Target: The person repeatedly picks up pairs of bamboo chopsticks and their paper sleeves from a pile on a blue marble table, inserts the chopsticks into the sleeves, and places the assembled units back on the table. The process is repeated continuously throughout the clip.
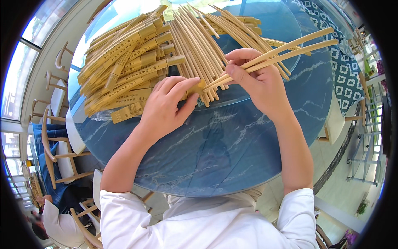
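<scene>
My right hand [264, 85] grips a pair of light wooden chopsticks [299, 49], their thick ends pointing up and to the right. Their thin tips meet the end of a yellow paper chopstick sleeve [197, 88], which my left hand [165, 104] pinches between thumb and fingers. Whether the tips are inside the sleeve, I cannot tell. Left of them lies a heap of printed yellow paper sleeves [124, 62], several with chopsticks' shape showing through. Loose bare chopsticks [191, 50] lie in a row beyond my hands, and another bunch [238, 31] slants to the right behind them.
Everything lies on a round blue marbled table [207, 153] with a glass turntable [309, 66] on it. Wooden chairs [52, 145] stand at the left. A patterned blue-white cloth [346, 79] hangs at the right, near a metal rack [367, 157]. Another person [62, 222] sits at lower left.
</scene>
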The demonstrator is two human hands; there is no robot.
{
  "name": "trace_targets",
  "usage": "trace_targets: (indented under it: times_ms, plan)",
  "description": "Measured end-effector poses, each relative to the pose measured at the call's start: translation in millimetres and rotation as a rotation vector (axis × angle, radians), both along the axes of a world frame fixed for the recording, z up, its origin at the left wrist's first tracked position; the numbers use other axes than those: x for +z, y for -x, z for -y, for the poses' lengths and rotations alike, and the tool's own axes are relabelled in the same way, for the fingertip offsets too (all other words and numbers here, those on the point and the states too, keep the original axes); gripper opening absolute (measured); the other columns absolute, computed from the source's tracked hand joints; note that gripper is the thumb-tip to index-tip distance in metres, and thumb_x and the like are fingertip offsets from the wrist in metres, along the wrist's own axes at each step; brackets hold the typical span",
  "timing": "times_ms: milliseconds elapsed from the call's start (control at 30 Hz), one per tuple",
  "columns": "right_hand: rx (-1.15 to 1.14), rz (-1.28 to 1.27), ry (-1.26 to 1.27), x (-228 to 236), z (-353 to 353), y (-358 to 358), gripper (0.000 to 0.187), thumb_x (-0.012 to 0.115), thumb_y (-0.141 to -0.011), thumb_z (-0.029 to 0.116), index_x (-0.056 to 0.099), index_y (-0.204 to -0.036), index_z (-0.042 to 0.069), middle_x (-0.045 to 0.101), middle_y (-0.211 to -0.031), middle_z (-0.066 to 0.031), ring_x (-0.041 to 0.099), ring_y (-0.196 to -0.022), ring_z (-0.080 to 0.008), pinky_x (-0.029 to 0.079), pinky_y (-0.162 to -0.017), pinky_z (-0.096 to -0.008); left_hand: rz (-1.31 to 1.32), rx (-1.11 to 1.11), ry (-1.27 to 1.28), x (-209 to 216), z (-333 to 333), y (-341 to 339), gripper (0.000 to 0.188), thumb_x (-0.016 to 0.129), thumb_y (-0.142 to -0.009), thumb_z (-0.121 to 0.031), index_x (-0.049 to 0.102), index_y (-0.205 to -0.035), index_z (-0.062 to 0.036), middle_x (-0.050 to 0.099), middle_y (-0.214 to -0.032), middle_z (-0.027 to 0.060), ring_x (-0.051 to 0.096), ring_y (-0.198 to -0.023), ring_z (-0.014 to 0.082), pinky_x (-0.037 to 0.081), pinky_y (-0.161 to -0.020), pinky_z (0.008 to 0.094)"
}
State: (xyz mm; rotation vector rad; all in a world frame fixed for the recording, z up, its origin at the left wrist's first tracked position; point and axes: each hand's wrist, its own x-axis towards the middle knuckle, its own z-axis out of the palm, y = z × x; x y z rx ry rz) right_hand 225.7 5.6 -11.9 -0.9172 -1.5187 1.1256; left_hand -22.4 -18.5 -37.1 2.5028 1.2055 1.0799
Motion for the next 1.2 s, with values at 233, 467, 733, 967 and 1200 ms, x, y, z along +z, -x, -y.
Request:
trace_targets:
  times_ms: [233, 467, 733, 967, 1200]
  plan:
    - [0.04, -0.065, 0.052, -1.9, -5.1, -5.7, 0.023, 0.071, -0.101, 0.015, 0.069, -0.121, 0.003, 0.068, -0.097, -0.0031, 0.072, -0.088, -0.0107, 0.06, -0.079, -0.0242, -0.06, -0.052, -0.033, -2.0, -3.4, 0.5, 0.031, 0.078, -0.089, -0.009, 0.074, -0.119, -0.0128, 0.063, -0.105, 0.0077, 0.065, -0.095, 0.0283, 0.054, -0.083, 0.04]
    - [-0.01, -0.071, 0.025, 6.3, -5.5, -9.1, 0.02, 0.07, -0.101, 0.014, 0.071, -0.117, 0.002, 0.07, -0.097, -0.0036, 0.072, -0.087, -0.0113, 0.062, -0.08, -0.0259, -0.093, -0.044, 0.036, 2.8, -0.8, -0.1, 0.034, 0.076, -0.091, -0.006, 0.072, -0.124, -0.0113, 0.061, -0.101, 0.0088, 0.062, -0.09, 0.027, 0.051, -0.08, 0.038]
    - [0.046, -0.047, 0.021, 5.2, -4.0, -8.5, 0.018, 0.07, -0.102, 0.013, 0.072, -0.118, 0.004, 0.072, -0.094, -0.0012, 0.069, -0.088, -0.008, 0.055, -0.077, -0.0224, -0.111, 0.004, 0.064, 2.6, 0.5, -0.9, 0.042, 0.074, -0.092, -0.009, 0.068, -0.133, -0.0121, 0.061, -0.097, 0.0098, 0.062, -0.09, 0.0284, 0.051, -0.082, 0.0389]
    - [0.066, 0.01, 0.009, 2.1, -1.8, -6.2, 0.02, 0.069, -0.102, 0.013, 0.072, -0.12, 0.005, 0.07, -0.095, -0.0009, 0.065, -0.088, -0.0074, 0.053, -0.077, -0.0231, -0.116, 0.023, 0.084, 3.4, 1.5, -2.3, 0.047, 0.075, -0.091, -0.01, 0.065, -0.137, -0.0122, 0.062, -0.1, 0.0111, 0.062, -0.093, 0.0299, 0.052, -0.083, 0.0398]
    - [0.047, 0.034, 0.024, 2.3, -2.6, -8.7, 0.023, 0.069, -0.102, 0.012, 0.07, -0.124, 0.005, 0.068, -0.096, -0.0016, 0.067, -0.09, -0.0088, 0.055, -0.08, -0.0246, -0.049, 0.028, 0.099, 2.2, 1.5, -4.0, 0.044, 0.075, -0.091, -0.01, 0.065, -0.135, -0.0105, 0.064, -0.105, 0.011, 0.063, -0.098, 0.0302, 0.053, -0.087, 0.0404]
